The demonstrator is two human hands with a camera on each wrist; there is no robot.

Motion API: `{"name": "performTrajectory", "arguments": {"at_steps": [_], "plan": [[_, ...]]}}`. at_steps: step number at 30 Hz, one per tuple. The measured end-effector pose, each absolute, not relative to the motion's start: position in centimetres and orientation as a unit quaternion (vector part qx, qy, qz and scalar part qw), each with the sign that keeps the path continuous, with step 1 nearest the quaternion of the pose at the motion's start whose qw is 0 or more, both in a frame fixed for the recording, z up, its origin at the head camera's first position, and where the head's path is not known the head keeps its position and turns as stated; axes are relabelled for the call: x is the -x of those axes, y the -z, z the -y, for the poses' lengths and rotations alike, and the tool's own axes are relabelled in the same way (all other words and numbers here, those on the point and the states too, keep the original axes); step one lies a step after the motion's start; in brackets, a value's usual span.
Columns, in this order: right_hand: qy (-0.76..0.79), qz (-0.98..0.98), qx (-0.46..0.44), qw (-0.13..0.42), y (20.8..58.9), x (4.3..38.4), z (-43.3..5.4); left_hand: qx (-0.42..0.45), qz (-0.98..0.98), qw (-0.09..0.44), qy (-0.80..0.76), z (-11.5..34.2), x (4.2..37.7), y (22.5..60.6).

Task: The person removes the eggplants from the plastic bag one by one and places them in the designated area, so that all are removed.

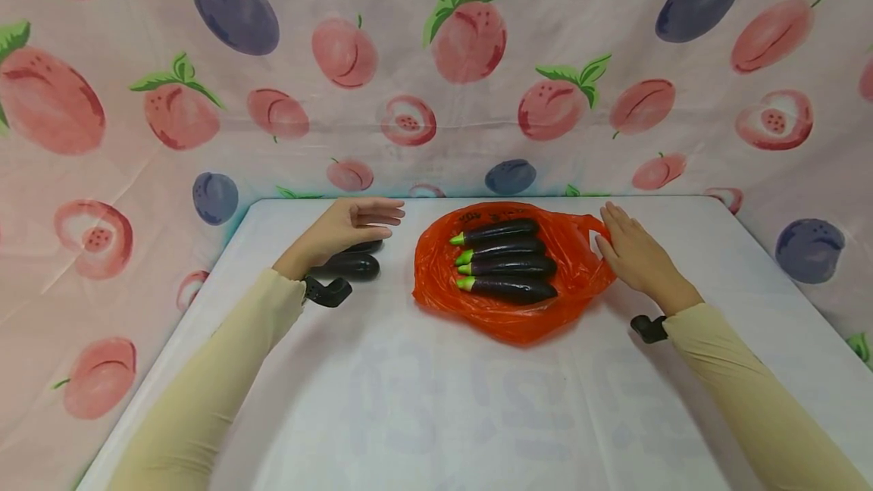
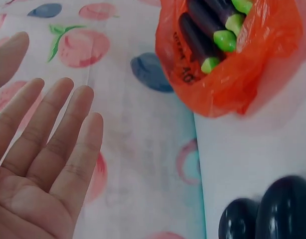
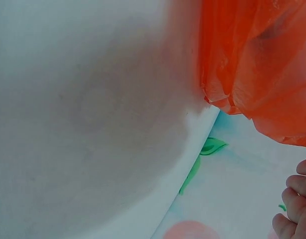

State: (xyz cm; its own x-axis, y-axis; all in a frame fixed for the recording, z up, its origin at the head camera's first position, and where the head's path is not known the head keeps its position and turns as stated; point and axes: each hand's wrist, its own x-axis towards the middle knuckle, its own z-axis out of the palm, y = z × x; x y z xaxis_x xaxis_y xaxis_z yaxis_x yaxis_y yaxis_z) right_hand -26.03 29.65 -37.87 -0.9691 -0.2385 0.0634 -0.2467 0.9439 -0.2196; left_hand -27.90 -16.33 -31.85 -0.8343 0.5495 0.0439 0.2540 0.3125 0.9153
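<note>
A red plastic bag [image 1: 433, 275] lies opened out on the white table, with several dark purple eggplants [image 1: 511, 290] side by side in it. Their green stem ends point left. My left hand [image 1: 341, 227], fingers extended and holding nothing, hovers above two more eggplants [image 1: 351, 267] left of the bag. These are partly hidden by the hand in the head view; the left wrist view shows their rounded dark ends [image 2: 287, 214]. At the bag's right side, my right hand [image 1: 634, 252] is beside its handle, fingers fairly straight. Whether it touches the plastic I cannot tell.
The white table [image 1: 409, 415] ends at a back edge just behind the bag. A fruit-patterned cloth [image 1: 423, 36] hangs behind it and along both sides. Each wrist carries a small black camera mount [image 1: 329, 292].
</note>
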Motion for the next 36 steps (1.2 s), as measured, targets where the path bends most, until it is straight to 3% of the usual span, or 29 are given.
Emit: {"name": "performTrajectory", "arguments": {"at_steps": [15, 36], "plan": [[-0.111, 0.987, -0.119, 0.012, 38.1, 26.2, -29.6, -0.298, -0.776, 0.173, -0.529, 11.3, 28.7, 34.4], [-0.115, 0.985, -0.125, 0.022, 38.3, 26.3, -29.4, -0.241, -0.824, 0.248, -0.449, 7.8, 29.8, 37.8]]}}
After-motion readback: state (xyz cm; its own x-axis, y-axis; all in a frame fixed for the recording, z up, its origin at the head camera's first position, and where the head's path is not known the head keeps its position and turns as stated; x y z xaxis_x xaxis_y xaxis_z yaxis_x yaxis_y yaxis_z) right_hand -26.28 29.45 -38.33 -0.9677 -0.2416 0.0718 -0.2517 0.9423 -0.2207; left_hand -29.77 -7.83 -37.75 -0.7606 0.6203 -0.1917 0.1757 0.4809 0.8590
